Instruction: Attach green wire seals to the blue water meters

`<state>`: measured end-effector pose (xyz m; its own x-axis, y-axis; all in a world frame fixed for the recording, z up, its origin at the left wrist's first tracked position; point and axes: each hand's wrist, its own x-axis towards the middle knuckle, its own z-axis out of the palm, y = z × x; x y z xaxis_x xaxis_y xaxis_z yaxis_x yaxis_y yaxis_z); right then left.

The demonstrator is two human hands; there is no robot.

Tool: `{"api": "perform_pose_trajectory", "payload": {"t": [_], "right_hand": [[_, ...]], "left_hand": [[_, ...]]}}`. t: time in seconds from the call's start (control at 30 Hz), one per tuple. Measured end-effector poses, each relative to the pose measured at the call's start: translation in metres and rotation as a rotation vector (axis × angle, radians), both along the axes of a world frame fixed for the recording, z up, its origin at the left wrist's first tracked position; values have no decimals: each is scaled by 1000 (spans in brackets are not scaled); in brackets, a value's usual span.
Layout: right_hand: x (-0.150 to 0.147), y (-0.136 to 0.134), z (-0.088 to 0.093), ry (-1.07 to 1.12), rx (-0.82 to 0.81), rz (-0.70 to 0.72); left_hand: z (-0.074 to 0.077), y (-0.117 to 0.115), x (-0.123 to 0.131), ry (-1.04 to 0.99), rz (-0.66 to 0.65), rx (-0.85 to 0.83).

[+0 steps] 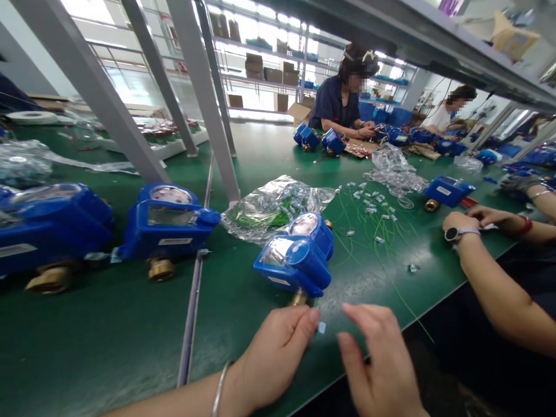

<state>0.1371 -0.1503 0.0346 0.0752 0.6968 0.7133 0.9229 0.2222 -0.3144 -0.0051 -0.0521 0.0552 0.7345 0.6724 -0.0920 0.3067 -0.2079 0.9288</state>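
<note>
A blue water meter [297, 255] with a clear lid and a brass fitting stands on the green table [130, 336] just beyond my hands. My left hand [278, 350] is closed in a pinch on a small pale seal tag [322, 328] near the table's front edge. My right hand [377, 359] hovers just right of the tag, fingers loosely curled, nothing plainly in it. Thin green wires with small white tags [373, 214] lie scattered to the right of the meter.
Two more blue meters [167, 229] stand at the left. A clear plastic bag [271, 205] lies behind the near meter. Grey frame posts [204, 98] rise from the table. A person's arm with a watch [460, 233] rests at the right; other workers sit further back.
</note>
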Motion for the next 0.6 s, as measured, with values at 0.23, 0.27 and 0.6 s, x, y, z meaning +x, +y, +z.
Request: {"api": "perform_pose_trajectory", "payload": {"t": [0.23,0.27,0.6], "right_hand": [[-9,12,-11,-158,8,53],[-8,12,-12,-169,-4,61],[3,15,-11,-317,-124,132]], "left_hand": [[-3,0,3,-75,3,-140],[-3,0,3,-75,7,-140],[-2,1,5,-25,-23,-143]]}}
